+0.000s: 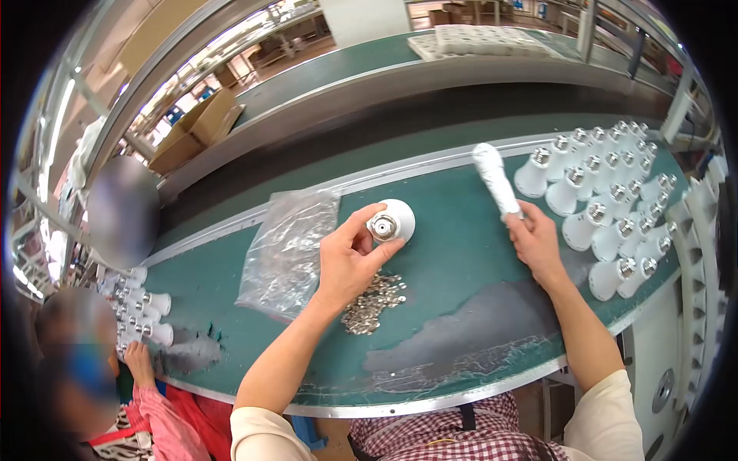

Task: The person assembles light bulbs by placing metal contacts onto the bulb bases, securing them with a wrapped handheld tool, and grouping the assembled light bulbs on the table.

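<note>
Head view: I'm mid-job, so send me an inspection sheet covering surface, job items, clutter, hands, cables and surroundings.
Surface: green tabletop, with a dark patch near the person's edge; wear or stain, cannot tell.
Job's things: white bulb, metal cap facing the camera; white-wrapped tool; loose pile of small metal pieces; rows of bulbs at right, caps up.
Clutter: crumpled clear plastic bag left of the pile.
Hands: left hand grips the bulb; right hand holds the tool's lower end.
Cables: nothing seen.
Surroundings: a co-worker's hand at more bulbs on the left; cardboard box beyond the table.
</note>
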`<state>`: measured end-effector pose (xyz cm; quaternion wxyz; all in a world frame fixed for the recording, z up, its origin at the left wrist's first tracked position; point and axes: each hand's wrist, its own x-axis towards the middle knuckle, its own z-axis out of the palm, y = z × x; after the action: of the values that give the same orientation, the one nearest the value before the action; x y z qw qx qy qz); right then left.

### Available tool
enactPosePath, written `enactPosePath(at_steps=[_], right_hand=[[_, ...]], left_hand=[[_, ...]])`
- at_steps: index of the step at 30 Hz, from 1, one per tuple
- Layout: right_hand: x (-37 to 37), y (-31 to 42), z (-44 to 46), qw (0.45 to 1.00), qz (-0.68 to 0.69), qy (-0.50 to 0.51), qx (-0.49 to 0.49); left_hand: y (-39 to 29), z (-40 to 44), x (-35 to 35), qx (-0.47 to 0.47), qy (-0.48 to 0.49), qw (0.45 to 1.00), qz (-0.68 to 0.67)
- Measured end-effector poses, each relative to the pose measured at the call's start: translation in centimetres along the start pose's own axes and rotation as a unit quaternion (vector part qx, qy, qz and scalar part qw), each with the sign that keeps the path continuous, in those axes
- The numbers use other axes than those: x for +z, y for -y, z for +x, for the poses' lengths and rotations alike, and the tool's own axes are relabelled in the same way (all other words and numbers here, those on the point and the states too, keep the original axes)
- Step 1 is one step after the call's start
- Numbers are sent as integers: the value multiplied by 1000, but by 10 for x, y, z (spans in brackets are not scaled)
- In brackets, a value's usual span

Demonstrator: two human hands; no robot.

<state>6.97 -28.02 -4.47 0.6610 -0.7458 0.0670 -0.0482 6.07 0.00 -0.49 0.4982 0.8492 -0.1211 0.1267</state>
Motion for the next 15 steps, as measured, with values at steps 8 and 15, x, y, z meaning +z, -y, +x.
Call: enactPosePath(at_steps=[8, 15], right_hand=[[0, -3, 3, 999, -33, 11, -30], [0, -5, 4, 997, -65, 4, -48]], left_hand=[[-2, 4, 26, 28, 22, 999, -9], [0, 2, 29, 47, 23, 999, 11]])
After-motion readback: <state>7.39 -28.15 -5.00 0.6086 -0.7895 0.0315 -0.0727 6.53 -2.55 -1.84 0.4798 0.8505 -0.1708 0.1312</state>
